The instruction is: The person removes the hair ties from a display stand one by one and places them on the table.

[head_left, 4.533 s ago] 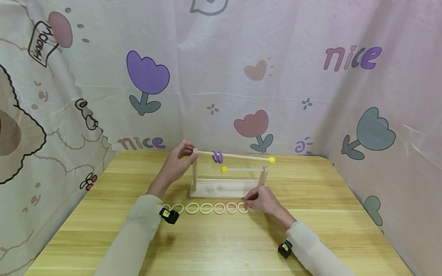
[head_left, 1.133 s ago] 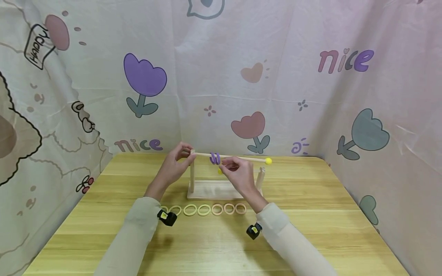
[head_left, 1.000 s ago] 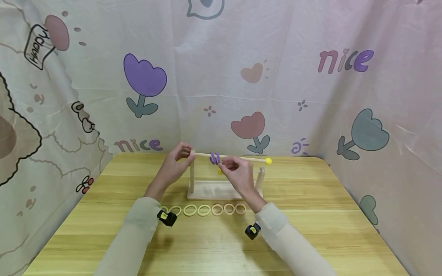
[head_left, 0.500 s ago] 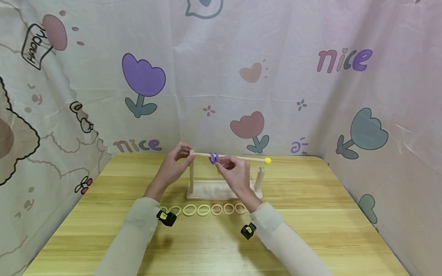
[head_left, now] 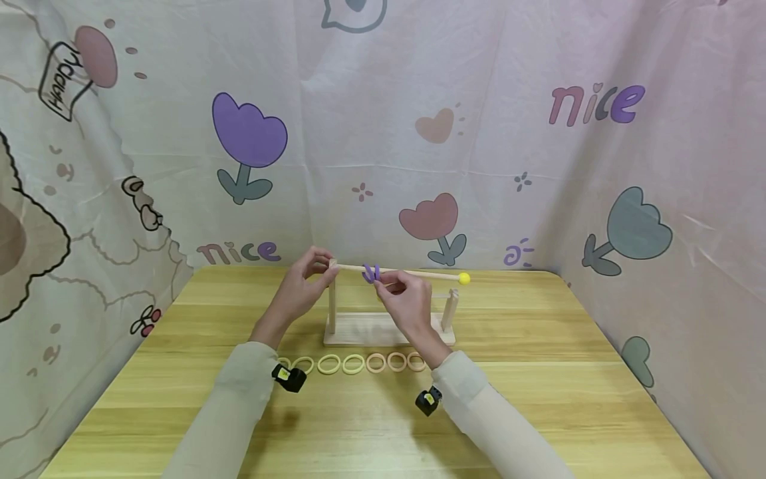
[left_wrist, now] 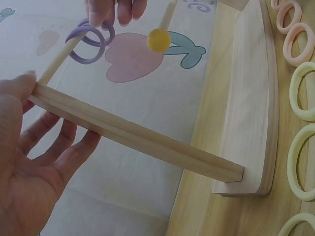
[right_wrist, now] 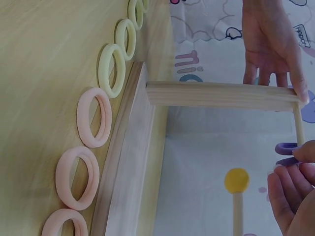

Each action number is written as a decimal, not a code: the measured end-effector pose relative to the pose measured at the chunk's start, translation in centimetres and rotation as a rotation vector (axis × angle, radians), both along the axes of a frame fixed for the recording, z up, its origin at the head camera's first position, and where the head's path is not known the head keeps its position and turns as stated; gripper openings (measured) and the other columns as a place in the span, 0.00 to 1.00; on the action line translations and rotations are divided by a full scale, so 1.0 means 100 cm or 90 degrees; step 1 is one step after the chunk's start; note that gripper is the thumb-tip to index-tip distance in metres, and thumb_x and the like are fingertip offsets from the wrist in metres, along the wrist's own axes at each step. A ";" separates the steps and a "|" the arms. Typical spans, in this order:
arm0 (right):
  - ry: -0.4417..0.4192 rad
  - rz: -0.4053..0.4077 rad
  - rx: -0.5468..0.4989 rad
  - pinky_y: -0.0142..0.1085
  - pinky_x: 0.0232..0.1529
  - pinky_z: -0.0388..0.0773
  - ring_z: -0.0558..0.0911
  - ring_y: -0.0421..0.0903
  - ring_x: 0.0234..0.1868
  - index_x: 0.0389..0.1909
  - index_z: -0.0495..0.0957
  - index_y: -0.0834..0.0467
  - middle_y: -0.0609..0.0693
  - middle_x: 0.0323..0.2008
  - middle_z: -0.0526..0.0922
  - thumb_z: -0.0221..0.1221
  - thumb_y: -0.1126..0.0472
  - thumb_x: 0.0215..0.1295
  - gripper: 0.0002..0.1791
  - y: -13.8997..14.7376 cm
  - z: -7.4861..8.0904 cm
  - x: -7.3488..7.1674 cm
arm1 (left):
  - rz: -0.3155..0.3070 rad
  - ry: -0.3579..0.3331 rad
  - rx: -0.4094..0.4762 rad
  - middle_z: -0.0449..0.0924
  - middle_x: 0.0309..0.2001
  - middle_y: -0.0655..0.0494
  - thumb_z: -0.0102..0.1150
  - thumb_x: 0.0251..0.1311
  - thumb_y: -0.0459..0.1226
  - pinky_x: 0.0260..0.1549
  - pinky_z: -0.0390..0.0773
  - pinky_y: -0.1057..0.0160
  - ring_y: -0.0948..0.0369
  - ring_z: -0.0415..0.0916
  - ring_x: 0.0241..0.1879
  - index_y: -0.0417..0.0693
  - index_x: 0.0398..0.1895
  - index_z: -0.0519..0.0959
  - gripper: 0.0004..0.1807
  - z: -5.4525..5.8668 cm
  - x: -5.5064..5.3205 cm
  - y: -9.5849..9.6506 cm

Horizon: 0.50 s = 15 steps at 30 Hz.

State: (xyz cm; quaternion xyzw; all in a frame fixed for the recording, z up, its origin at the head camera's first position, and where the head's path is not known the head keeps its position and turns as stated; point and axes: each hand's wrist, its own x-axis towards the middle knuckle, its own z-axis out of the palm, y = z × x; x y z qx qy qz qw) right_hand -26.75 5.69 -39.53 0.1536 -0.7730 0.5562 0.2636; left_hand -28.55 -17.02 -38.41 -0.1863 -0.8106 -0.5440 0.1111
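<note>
At the top of the left post of a wooden stand, my left hand holds on with thumb and fingers, by the end of a slanting rod. The rod ends in a yellow ball on the right. Purple rings hang round the rod; their exact number is unclear. My right hand pinches a purple ring at the rod, its fingers partly covering it. A second, lower rod with a yellow ball is mostly hidden by my right hand in the head view.
The stand's base lies on the wooden table. In front of it runs a row of rings: yellowish ones on the left, pink ones on the right. A patterned cloth hangs behind.
My right hand has risen from the right end of the ring row to the upper rod, then slid slightly left against the purple rings. My left hand has stayed on the post.
</note>
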 end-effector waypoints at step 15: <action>0.001 -0.016 -0.007 0.23 0.27 0.80 0.89 0.51 0.26 0.35 0.89 0.64 0.59 0.29 0.91 0.71 0.70 0.59 0.04 0.009 -0.002 0.002 | 0.008 0.010 -0.005 0.80 0.50 0.46 0.60 0.74 0.43 0.46 0.82 0.64 0.46 0.81 0.56 0.49 0.55 0.73 0.14 0.000 0.001 0.001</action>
